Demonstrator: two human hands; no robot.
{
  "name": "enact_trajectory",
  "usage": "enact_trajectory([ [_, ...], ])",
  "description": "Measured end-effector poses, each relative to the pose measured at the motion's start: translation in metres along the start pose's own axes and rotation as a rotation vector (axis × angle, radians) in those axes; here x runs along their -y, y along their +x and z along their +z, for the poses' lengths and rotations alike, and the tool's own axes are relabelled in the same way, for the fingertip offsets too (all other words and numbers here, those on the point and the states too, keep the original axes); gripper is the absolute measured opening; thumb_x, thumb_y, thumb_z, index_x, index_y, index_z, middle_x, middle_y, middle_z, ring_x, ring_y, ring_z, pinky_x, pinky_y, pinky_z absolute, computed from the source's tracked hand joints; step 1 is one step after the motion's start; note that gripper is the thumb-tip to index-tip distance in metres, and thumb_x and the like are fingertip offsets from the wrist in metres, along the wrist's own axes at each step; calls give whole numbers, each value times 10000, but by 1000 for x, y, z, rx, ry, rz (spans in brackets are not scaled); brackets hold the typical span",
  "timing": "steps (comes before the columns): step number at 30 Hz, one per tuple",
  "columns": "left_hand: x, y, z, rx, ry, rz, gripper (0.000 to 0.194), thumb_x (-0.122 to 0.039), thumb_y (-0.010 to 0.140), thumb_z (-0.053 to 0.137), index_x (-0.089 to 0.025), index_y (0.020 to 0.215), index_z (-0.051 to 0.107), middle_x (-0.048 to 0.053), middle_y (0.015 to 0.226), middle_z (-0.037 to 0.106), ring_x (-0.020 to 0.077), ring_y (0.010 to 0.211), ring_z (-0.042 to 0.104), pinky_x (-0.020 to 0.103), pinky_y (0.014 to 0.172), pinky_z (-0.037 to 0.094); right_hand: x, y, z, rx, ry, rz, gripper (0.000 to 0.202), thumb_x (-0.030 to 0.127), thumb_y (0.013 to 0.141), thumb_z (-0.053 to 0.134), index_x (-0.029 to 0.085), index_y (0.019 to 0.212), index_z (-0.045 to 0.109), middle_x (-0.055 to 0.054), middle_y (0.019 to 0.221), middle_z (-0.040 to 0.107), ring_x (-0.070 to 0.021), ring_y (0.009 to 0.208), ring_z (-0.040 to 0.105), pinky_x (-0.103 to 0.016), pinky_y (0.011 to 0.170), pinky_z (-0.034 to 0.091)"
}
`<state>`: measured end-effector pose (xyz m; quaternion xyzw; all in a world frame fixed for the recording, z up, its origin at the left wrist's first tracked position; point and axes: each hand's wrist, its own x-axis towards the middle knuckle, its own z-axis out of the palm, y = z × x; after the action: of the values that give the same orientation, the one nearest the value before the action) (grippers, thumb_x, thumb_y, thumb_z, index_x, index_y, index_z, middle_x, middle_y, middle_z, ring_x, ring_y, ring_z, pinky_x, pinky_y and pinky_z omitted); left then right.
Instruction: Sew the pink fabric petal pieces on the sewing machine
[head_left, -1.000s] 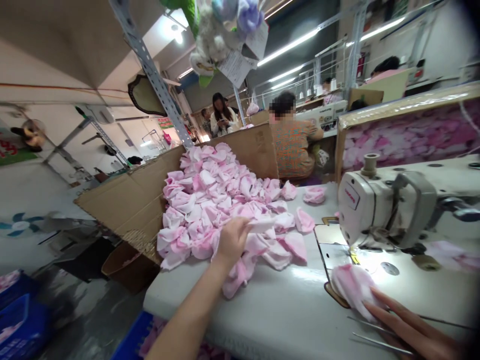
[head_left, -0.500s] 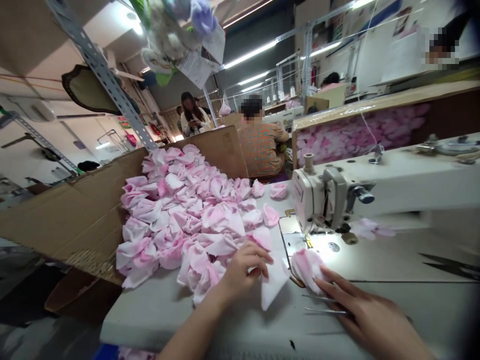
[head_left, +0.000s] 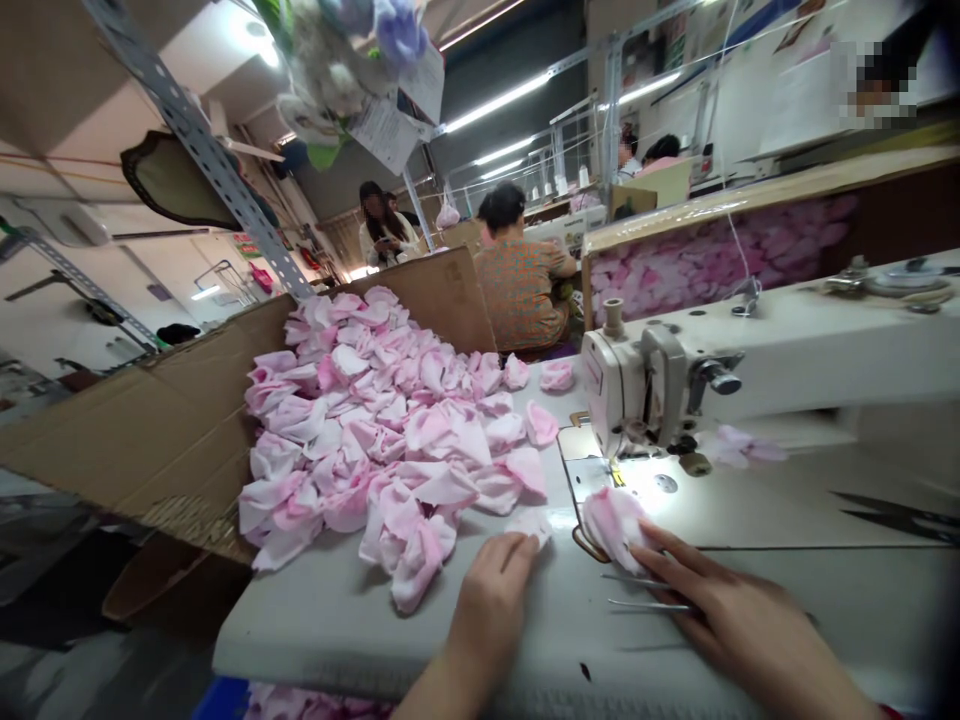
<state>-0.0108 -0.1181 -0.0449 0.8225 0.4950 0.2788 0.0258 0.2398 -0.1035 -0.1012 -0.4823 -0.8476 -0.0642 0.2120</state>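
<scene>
My left hand [head_left: 491,595] is closed, fingertips on a pale, near-white fabric piece [head_left: 532,524] on the table in front of the pile; the hand hides part of it. My right hand [head_left: 739,610] holds metal tweezers [head_left: 649,606], their two prongs pointing left. The same hand's fingertips press on a pink-and-white fabric petal [head_left: 613,525] at the front edge of the sewing machine's plate. Just behind that petal stands the machine's needle area [head_left: 616,472]. To the left lies a large heap of pink-and-white fabric petals [head_left: 390,410].
The white sewing machine [head_left: 795,345] spans the right side. Black scissors [head_left: 896,520] lie on its bed. Cardboard [head_left: 127,460] walls in the heap at left and back. Another box [head_left: 720,255] of petals stands behind the machine. A person in a patterned shirt [head_left: 521,290] sits beyond.
My left hand has moved down and away from the heap's edge, and the pale piece now lies flatter under its fingers. The right hand, tweezers and petal have hardly moved.
</scene>
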Motion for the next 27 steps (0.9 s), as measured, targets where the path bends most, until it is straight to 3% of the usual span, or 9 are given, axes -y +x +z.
enact_trajectory([
  [4, 5, 16, -13, -83, -365, -393, 187, -146, 819, 355, -179, 894, 524, 26, 781, 571, 151, 714, 539, 254, 656, 428, 0, -2, 2, 9, 5, 1, 496, 135, 727, 338, 304, 1144, 547, 51, 1243, 485, -146, 583, 638, -280, 451, 524],
  [7, 5, 25, -19, -36, -693, -541, 129, -223, 787, 427, -164, 787, 542, -3, 703, 529, 111, 592, 467, 211, 561, 370, -1, -2, 6, -1, 18, 20, 490, 144, 736, 336, 318, 1143, 547, 63, 1255, 472, -143, 591, 638, -282, 465, 529],
  [9, 3, 28, -20, -29, -874, -573, 142, -254, 734, 523, -152, 826, 560, 6, 760, 543, 101, 604, 458, 200, 560, 360, -1, -2, 7, 0, 29, 25, 490, 147, 743, 337, 322, 1154, 539, 63, 1256, 472, -143, 605, 640, -283, 475, 532],
  [13, -4, 29, -21, 1, -1082, -633, 386, -221, 595, 692, -152, 952, 563, 13, 808, 564, 114, 673, 497, 202, 602, 386, 0, -1, 5, 19, 40, 37, 496, 140, 736, 345, 322, 1152, 545, 55, 1252, 480, -151, 617, 643, -288, 476, 532],
  [15, -7, 29, -23, 13, -1142, -656, 365, -242, 603, 697, -142, 938, 590, 34, 859, 581, 118, 690, 510, 208, 609, 398, 0, -1, 2, 30, 46, 38, 491, 147, 742, 352, 321, 1161, 538, 51, 1255, 479, -154, 619, 643, -293, 490, 536],
  [18, -9, 30, -27, 12, -1158, -661, 314, -263, 615, 692, -132, 894, 632, 55, 887, 605, 109, 663, 514, 206, 587, 396, 1, -1, 2, 20, 59, 39, 489, 152, 745, 362, 324, 1170, 532, 48, 1247, 488, -157, 649, 647, -285, 511, 540],
  [22, -7, 29, -29, 57, -1173, -629, 338, -135, 568, 652, -161, 905, 658, 56, 899, 642, 162, 782, 561, 228, 645, 420, 0, -2, 7, -14, 82, 41, 521, 142, 718, 379, 343, 1177, 524, 51, 1241, 492, -157, 649, 648, -280, 524, 542],
  [27, -5, 31, -24, 0, -1061, -657, 199, -82, 510, 623, -147, 690, 678, 20, 721, 637, 144, 687, 554, 210, 577, 421, -2, -1, 14, -32, 124, 47, 540, 128, 685, 392, 375, 1140, 548, 60, 1221, 507, -165, 662, 650, -277, 538, 542],
])
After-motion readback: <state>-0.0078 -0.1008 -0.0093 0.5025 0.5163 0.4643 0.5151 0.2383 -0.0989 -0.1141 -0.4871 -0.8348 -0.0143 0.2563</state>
